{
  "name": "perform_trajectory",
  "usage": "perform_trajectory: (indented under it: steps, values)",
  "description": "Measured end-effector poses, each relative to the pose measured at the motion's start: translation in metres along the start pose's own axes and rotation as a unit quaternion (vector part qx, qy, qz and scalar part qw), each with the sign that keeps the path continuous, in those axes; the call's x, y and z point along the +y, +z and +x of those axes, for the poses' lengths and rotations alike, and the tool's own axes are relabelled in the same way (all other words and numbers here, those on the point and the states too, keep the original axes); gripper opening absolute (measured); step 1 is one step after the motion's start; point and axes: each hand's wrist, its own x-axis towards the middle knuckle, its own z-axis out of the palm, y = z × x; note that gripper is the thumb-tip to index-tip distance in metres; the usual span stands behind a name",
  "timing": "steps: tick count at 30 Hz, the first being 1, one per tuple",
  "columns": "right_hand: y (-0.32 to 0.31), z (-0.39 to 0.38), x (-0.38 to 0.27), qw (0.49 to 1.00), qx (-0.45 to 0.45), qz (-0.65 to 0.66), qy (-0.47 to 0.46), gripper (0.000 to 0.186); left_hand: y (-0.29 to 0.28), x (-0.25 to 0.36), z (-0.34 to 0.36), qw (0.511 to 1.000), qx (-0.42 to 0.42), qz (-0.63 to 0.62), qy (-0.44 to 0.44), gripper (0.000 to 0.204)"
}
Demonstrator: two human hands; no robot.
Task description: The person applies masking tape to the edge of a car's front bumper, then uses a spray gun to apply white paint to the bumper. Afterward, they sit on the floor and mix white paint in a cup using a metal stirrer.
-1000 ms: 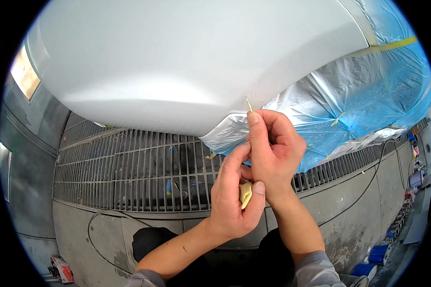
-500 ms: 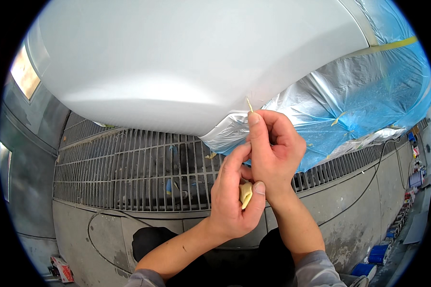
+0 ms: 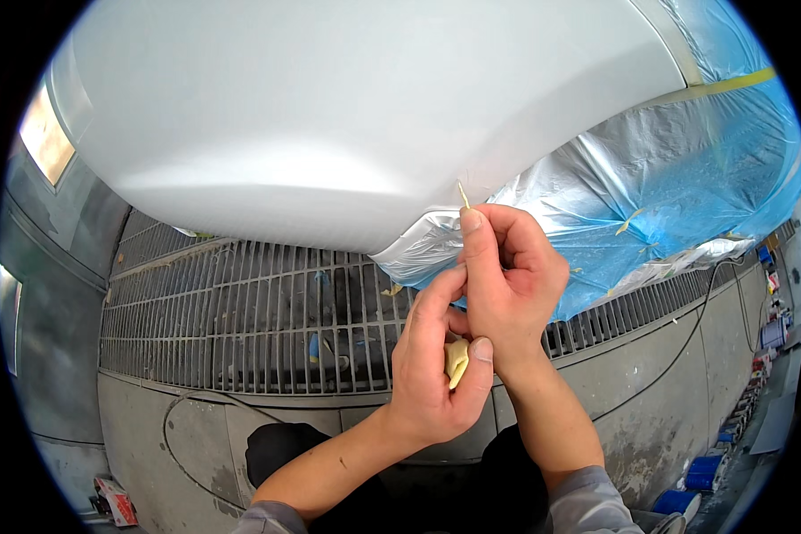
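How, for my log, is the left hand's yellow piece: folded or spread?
Folded: the yellow piece sits compact, creased, in the left hand.

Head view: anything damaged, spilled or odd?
Dark blotches on the lower-right concrete floor look like stains. Faint marks on the silver car panel by the thin stick break the smooth finish; scratches or reflections, can't tell.

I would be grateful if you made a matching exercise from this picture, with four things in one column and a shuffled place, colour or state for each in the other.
Things
1. yellow cloth
2. thin strip
3. plastic sheet
4. floor grate

Places, colours and states
A. partly blue and wrinkled
B. pinched at the fingertips of the right hand
C. dark grey and slatted
D. held in the left hand

Pairs: 1-D, 2-B, 3-A, 4-C
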Motion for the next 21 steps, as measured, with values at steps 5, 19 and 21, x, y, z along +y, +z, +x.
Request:
perform_trajectory:
  steps: [5, 19, 21]
  values:
    - [-0.0004, -0.0004, 0.0003, 1.0, -0.001, -0.003, -0.002, 0.013, -0.0013, 0.0016, 0.0008, 1.0, -0.014, 0.026, 0.001, 0.061]
    - [0.0003, -0.0005, 0.0008, 1.0, 0.001, -0.007, -0.003, 0.012, -0.0017, 0.0011, 0.0017, 0.999, -0.02, 0.034, 0.004, 0.063]
    - [0.0006, -0.0008, 0.0012, 1.0, 0.0, -0.004, -0.005, 0.012, -0.002, 0.001, 0.0014, 0.999, -0.019, 0.037, 0.007, 0.063]
